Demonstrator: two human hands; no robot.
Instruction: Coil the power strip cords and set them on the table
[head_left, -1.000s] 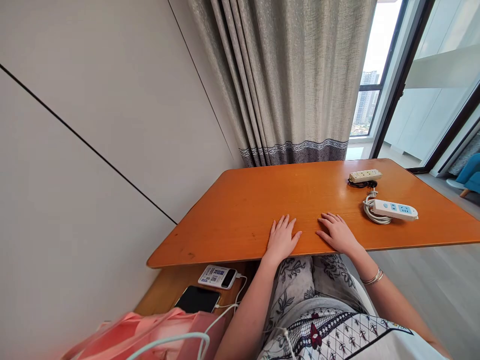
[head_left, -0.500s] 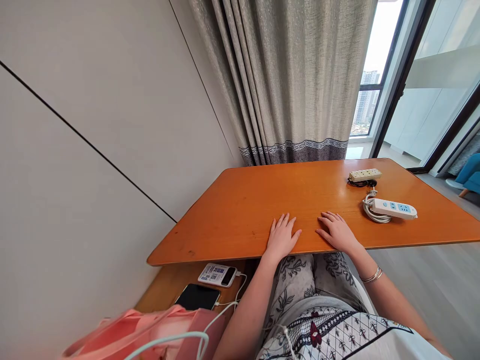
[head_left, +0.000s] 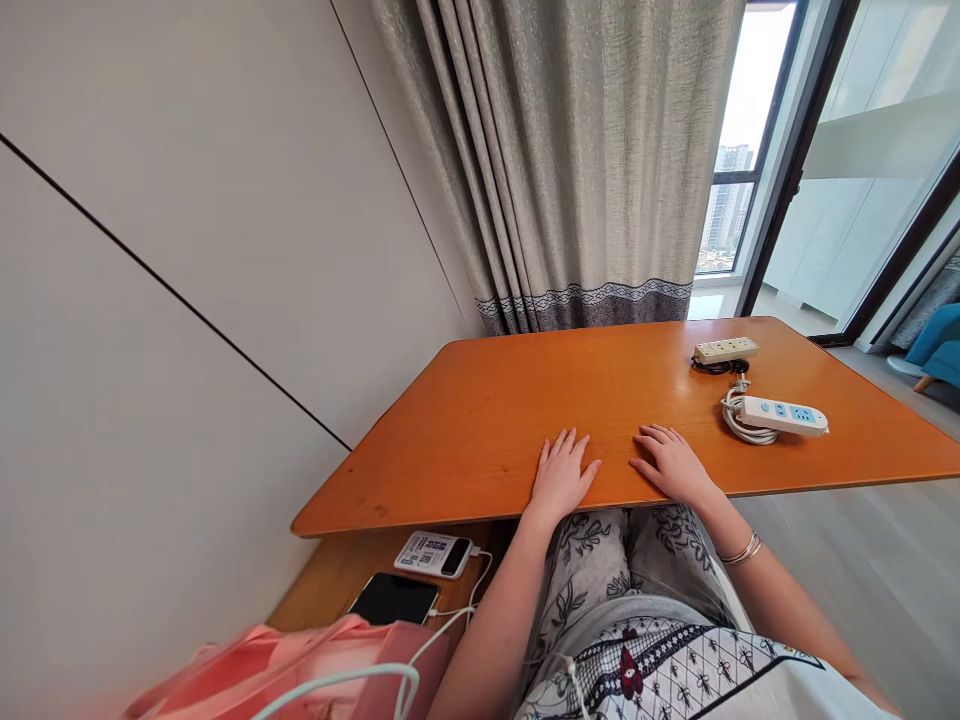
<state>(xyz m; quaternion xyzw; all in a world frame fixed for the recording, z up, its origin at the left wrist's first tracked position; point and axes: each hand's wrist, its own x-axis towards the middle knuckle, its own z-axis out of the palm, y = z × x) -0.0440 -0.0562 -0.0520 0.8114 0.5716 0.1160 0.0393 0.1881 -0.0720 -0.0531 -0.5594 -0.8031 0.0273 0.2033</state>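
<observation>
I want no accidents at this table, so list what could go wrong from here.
1. The white power strip lies near the right hand with its cord coiled beside it; a sweep of the arm might snag the coil and drag it.
2. The phone on the lower bench is tethered by a white cable; a knee or the left hand could catch it.

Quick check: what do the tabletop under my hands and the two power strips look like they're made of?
Table: likely wood or wood veneer, orange-brown and glossy, with faint grain and window glare. White power strip and cream power strip: apparently smooth moulded plastic. Both hands, left hand and right hand, lie flat.
</observation>
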